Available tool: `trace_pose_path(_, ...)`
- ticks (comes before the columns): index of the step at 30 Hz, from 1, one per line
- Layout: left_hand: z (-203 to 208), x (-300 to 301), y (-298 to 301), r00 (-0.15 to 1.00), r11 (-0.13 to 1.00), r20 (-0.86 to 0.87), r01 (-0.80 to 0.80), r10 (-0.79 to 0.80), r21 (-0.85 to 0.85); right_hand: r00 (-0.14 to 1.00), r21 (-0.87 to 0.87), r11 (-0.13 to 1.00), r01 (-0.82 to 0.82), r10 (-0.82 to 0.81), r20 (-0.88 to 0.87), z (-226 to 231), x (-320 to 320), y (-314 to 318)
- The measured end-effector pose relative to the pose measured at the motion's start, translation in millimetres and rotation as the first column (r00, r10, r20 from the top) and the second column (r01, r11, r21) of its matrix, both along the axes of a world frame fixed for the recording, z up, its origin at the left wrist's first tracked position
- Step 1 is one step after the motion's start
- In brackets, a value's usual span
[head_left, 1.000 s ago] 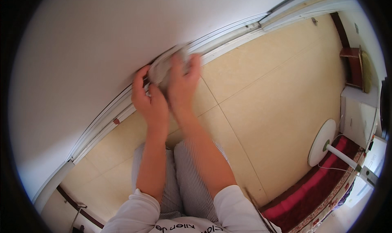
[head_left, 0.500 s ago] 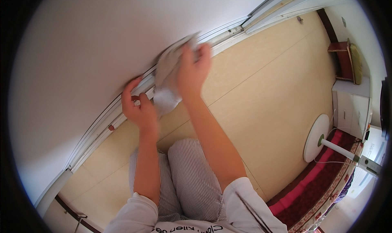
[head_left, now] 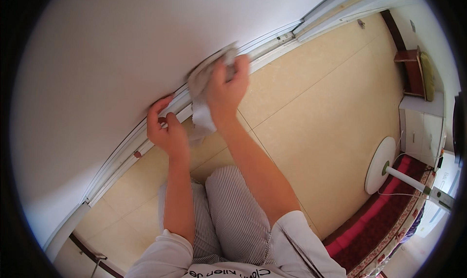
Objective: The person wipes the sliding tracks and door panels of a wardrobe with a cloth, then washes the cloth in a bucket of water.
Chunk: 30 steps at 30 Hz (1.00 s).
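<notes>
A grey cloth (head_left: 202, 78) is bunched in my right hand (head_left: 227, 90), whose fingers are closed round it. The cloth lies against the edge of a large white panel (head_left: 116, 78) and the white frame (head_left: 272, 45) along it. A paler, whitish end of the cloth (head_left: 202, 115) hangs below the frame. Left of the cloth, my left hand (head_left: 168, 134) is curled at the same frame, with fingertips on the panel's edge and the thumb bent in. Part of the frame is hidden behind both hands.
Beige tiled floor (head_left: 311, 112) spreads to the right of the frame. A white stand fan with a round base (head_left: 381, 165) stands at right, near a red patterned cover (head_left: 360, 229). Behind it are a white cabinet (head_left: 421, 132) and a brown chair (head_left: 412, 73) with a green cushion.
My right hand and the cloth have shifted slightly and blur less now. The cloth's pale end hangs differently. My left hand keeps its place at the frame. The whole view has moved a little.
</notes>
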<state>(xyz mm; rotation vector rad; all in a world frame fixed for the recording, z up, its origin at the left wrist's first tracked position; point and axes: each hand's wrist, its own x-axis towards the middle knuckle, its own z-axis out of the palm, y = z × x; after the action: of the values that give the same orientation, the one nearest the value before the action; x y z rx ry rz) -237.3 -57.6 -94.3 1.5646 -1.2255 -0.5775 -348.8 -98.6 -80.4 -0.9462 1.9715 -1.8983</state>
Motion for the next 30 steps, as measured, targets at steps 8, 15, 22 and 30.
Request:
trace_pose_path(8, -2.0, -1.7, 1.7, 1.0, 1.0, 0.011, 0.015, -0.015, -0.019, 0.968, -0.014, 0.999, 0.031, -0.026, 0.248, 9.7, -12.5, -1.2)
trace_pose_path(15, 3.1, 5.8, 2.2, 1.0, 1.0, 0.009, 0.0, 0.0, 0.005, 0.521, -0.323, 0.936, -0.138, 0.346, 0.78, 34.8, -29.1, -1.3)
trace_pose_path(22, -2.8, 1.5, 0.7, 1.0, 0.999, 0.004, 0.025, -0.025, -0.027, 0.496, -0.233, 0.964, -0.129, 0.266, 0.827, 5.6, -30.4, -0.4)
trace_pose_path(30, 1.5, 0.6, -0.1, 0.998, 0.999, 0.048, 0.036, -0.035, -0.036, 0.556, -0.134, 0.985, -0.112, 0.174, 0.813, -1.3, -32.2, -2.2)
